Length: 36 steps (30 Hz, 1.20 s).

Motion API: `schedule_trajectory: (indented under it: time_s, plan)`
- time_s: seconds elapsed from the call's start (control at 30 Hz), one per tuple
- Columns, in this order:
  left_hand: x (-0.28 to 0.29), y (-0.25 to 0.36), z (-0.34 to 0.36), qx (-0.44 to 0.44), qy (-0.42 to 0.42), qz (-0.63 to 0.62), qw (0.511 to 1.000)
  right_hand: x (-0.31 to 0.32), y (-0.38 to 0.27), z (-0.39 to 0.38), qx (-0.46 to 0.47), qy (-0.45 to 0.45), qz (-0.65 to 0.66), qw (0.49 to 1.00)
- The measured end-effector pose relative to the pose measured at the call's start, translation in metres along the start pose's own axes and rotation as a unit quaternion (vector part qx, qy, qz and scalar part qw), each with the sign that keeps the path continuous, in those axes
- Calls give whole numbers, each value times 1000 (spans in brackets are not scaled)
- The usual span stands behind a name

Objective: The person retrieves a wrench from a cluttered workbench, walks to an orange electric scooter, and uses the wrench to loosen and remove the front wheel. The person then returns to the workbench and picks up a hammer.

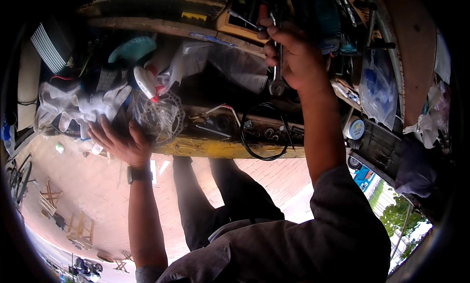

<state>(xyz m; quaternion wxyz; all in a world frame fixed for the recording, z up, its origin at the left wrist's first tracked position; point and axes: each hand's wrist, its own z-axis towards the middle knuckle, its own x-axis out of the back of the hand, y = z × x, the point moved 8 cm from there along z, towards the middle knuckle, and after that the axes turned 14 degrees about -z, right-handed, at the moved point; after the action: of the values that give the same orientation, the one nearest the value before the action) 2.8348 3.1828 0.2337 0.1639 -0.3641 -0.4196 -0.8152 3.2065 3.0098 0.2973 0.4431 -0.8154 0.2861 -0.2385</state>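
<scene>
My right hand (297, 58) is raised over the cluttered bench, its fingers wrapped round a metal wrench (277, 87). The wrench hangs upright in the grip, one end pointing down over a dark recess. Close to those fingers is a wooden tray (240, 31) with tools, among them a screwdriver-like tool (243, 19). My left hand (123, 144), fingers spread, rests at the bench's front edge against white work gloves (81, 106). A brake disc (175, 117) in clear plastic lies beside it, below a white and red spray-bottle head (147, 83).
A black cable loop (246, 146) hangs over the yellow front edge (196, 148). Sockets and small metal parts (269, 132) lie in a trough behind it. Plastic bags (379, 90) hang at the right, near a round tub (356, 129). Wooden stools (81, 230) stand on the paved floor behind.
</scene>
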Motion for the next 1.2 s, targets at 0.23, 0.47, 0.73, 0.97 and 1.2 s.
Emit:
schedule_trajectory:
  time_s: [0.23, 0.47, 0.73, 0.97, 1.2]
  plan:
    - [-1, 2, 1, -7, 4, -10, 1000, 51, -50, 33, 87, 142, -255, 952]
    - [1, 5, 3, -19, 8, -3, 1000, 26, -61, 44, 10, 126, -517, 846]
    - [1, 6, 3, -28, 8, -13, 999, 20, -55, 57, 116, 132, -606, 776]
    - [-3, -1, -2, -24, 1, 0, 1000, 33, -42, 62, 190, 111, -594, 774]
    - [-2, 1, -2, -41, 6, 1, 999, 33, -77, 74, 26, 113, -526, 843]
